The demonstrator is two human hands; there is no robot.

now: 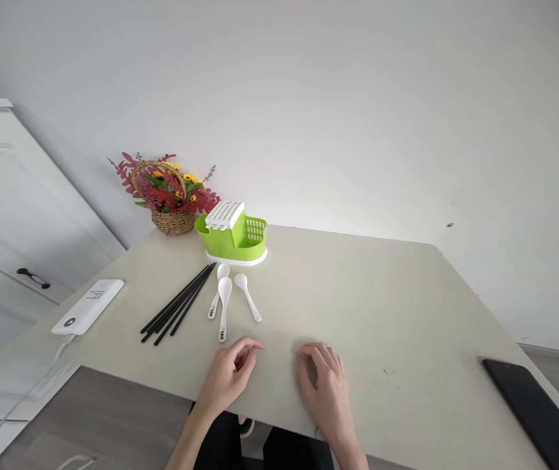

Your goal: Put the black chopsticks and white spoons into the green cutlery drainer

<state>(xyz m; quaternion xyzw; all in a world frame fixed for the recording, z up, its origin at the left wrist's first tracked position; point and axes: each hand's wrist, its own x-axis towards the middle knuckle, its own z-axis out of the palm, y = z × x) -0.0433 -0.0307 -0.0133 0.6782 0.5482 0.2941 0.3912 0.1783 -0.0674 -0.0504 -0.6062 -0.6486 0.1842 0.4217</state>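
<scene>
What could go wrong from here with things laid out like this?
Two white spoons appear to overlap near the left hand, so lifting one might knock the other. The black chopsticks lie loosely bunched and could roll apart if nudged. The cable trails from the white device, so a snag might drag it.

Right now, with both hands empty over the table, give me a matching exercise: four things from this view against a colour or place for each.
1. Chopsticks
2. Spoons
3. Slotted holder
4. Phone

A. Green and white
B. Near the right edge of the table
C. Several, all black
D. Three, all white

Pairs: 1-C, 2-D, 3-A, 4-B.
</scene>
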